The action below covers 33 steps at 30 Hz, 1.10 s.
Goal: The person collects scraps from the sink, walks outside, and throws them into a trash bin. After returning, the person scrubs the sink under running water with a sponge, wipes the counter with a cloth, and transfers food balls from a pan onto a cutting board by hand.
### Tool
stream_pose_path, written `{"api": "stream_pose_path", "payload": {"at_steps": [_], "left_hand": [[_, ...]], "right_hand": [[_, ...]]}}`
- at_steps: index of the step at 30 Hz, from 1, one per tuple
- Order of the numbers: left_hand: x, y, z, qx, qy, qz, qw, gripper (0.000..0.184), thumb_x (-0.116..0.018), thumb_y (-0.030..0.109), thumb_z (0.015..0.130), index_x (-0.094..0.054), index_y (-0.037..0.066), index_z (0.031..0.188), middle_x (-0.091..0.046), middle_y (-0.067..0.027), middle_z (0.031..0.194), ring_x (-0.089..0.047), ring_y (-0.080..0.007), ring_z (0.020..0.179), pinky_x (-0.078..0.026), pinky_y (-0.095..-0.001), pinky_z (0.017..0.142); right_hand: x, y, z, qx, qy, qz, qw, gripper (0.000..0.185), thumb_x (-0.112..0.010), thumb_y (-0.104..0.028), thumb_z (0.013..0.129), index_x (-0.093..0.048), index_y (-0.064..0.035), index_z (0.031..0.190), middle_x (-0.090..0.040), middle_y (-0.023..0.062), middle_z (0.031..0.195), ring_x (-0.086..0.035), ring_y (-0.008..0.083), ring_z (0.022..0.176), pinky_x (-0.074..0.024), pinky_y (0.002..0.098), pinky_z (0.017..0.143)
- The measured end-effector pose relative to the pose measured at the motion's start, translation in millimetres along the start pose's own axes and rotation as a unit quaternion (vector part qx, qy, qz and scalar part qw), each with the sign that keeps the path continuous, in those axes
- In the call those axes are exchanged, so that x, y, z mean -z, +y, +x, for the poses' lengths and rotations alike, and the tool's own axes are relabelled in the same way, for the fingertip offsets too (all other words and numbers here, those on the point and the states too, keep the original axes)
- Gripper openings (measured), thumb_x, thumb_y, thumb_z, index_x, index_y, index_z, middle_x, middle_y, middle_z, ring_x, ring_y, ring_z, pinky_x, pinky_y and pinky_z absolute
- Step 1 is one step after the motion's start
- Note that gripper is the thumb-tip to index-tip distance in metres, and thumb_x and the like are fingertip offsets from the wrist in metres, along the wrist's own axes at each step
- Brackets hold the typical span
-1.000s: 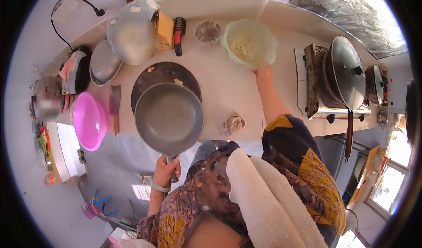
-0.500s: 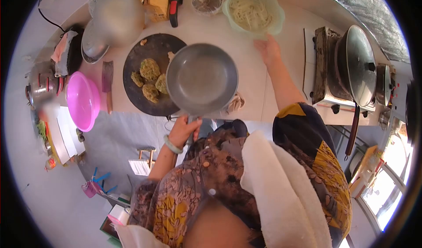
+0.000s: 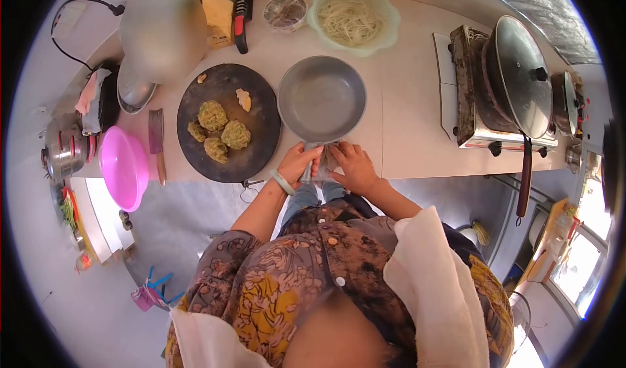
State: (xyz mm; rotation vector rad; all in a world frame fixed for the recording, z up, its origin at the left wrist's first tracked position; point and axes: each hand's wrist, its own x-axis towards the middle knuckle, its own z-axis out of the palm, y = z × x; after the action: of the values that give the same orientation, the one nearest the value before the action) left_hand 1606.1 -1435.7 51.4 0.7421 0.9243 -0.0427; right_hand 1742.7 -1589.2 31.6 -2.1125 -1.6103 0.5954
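A grey frying pan [image 3: 323, 101] rests at the counter's front edge, its inside bare. My left hand [image 3: 297, 164], with a pale bangle at the wrist, is closed around the pan's handle. Just right of the handle, my right hand [image 3: 352, 167] has its fingers bent over a crumpled greyish cloth [image 3: 331, 161]; part of the cloth is hidden beneath them. To the left lies a round dark board [image 3: 195, 153] bearing several green-flecked patties [image 3: 235, 134] and a small pale lump [image 3: 243, 99].
A pale green colander [image 3: 389, 32] of noodles and a covered bowl [image 3: 285, 13] stand behind. On the right a gas stove [image 3: 471, 88] carries a lidded wok [image 3: 521, 74], its handle jutting forward. A cleaver [image 3: 156, 131] and pink basin [image 3: 124, 169] are left.
The pan has moved off the board's edge to the right, uncovering the pale lump. My right hand has come from beside the colander down to the cloth near the pan's handle.
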Motion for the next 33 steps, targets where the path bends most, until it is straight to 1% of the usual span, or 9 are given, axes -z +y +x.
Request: {"api": "stream_pose_path", "payload": {"at_steps": [5,8,11,14,18,22,25,28,33], "left_hand": [[-4.1,-14.3,13.2,-0.010,0.007,0.009,1.000,0.028,-0.068,0.026,0.089,-0.053,0.003,0.096,-0.057,-0.0036,0.071,-0.055,-0.0111,0.054,-0.047,-0.0248,0.048],[-0.9,-17.1,16.9,-0.015,0.020,0.036,0.999,0.031,-0.068,0.029,0.089,-0.053,0.002,0.093,-0.058,-0.0051,0.073,-0.057,-0.0124,0.057,-0.050,-0.0263,0.051],[1.7,-20.7,16.5,-0.037,0.041,0.062,0.997,0.033,-0.067,0.032,0.089,-0.052,0.002,0.092,-0.059,-0.0062,0.077,-0.058,-0.0127,0.062,-0.051,-0.0269,0.055],[6.0,-30.6,18.5,-0.068,0.061,0.066,0.994,0.038,-0.067,0.034,0.089,-0.054,-0.001,0.097,-0.062,-0.0091,0.083,-0.060,-0.0149,0.069,-0.053,-0.0296,0.063],[20.5,-51.7,21.3,-0.158,0.094,0.175,0.967,0.054,-0.068,0.033,0.086,-0.052,-0.006,0.120,-0.065,-0.0161,0.099,-0.064,-0.0220,0.087,-0.052,-0.0353,0.081],[17.9,-51.0,-4.7,-0.199,0.147,0.255,0.935,0.065,-0.067,0.029,0.086,-0.043,-0.004,0.135,-0.059,-0.0215,0.120,-0.059,-0.0267,0.109,-0.046,-0.0374,0.093],[22.0,-51.0,-32.3,-0.272,0.191,0.325,0.885,0.062,-0.066,0.027,0.086,-0.043,-0.001,0.137,-0.055,-0.0205,0.127,-0.054,-0.0282,0.117,-0.045,-0.0366,0.095],[18.1,-36.2,-68.5,-0.307,0.118,0.315,0.890,0.055,-0.063,0.024,0.089,-0.045,0.003,0.136,-0.056,-0.0164,0.126,-0.054,-0.0265,0.116,-0.045,-0.0365,0.094],[11.6,-26.7,-132.9,-0.083,-0.106,-0.104,0.985,0.058,-0.053,0.042,0.097,-0.037,0.010,0.143,-0.047,-0.0089,0.136,-0.047,-0.0217,0.126,-0.044,-0.0376,0.099]], "right_hand": [[-25.0,21.1,6.3,-0.009,-0.023,-0.002,1.000,0.047,-0.067,-0.017,0.075,-0.055,-0.0097,0.120,-0.057,0.0129,0.107,-0.056,0.0336,0.103,-0.0491,0.0429,0.080],[-16.5,23.5,0.5,-0.058,0.029,0.127,0.990,0.039,-0.058,-0.012,0.080,-0.056,-0.0078,0.119,-0.062,0.0170,0.099,-0.061,0.0350,0.092,-0.0497,0.0424,0.075],[-24.1,40.8,-16.7,-0.183,0.022,0.298,0.937,0.034,-0.050,-0.009,0.086,-0.055,-0.0040,0.119,-0.062,0.0130,0.078,-0.059,0.0215,0.062,-0.0480,0.0358,0.059],[-3.0,41.5,-26.9,-0.227,0.055,0.323,0.917,0.031,-0.046,-0.011,0.089,-0.055,-0.0031,0.117,-0.061,0.0085,0.068,-0.055,0.0150,0.054,-0.0446,0.0295,0.053],[20.5,48.6,-40.3,-0.375,0.048,0.555,0.742,0.027,-0.051,-0.026,0.095,-0.061,-0.0083,0.113,-0.066,0.0050,0.081,-0.059,0.0166,0.059,-0.0469,0.0314,0.053],[46.4,29.4,-44.2,-0.314,0.084,0.738,0.591,0.035,-0.048,-0.033,0.099,-0.058,-0.0066,0.119,-0.066,0.0089,0.107,-0.063,0.0194,0.090,-0.0488,0.0315,0.073],[56.8,14.6,-55.2,-0.255,0.068,0.781,0.566,0.038,-0.046,-0.034,0.100,-0.056,-0.0060,0.122,-0.064,0.0101,0.115,-0.059,0.0206,0.105,-0.0466,0.0343,0.083],[67.2,-21.2,-62.6,-0.211,0.063,0.799,0.559,0.037,-0.047,-0.032,0.099,-0.056,-0.0051,0.123,-0.064,0.0073,0.115,-0.059,0.0206,0.105,-0.0467,0.0360,0.083],[73.5,-101.3,-65.9,-0.181,-0.051,0.408,0.893,0.037,-0.056,-0.025,0.092,-0.055,0.0017,0.118,-0.062,0.0142,0.114,-0.059,0.0248,0.103,-0.0467,0.0389,0.085]]}}
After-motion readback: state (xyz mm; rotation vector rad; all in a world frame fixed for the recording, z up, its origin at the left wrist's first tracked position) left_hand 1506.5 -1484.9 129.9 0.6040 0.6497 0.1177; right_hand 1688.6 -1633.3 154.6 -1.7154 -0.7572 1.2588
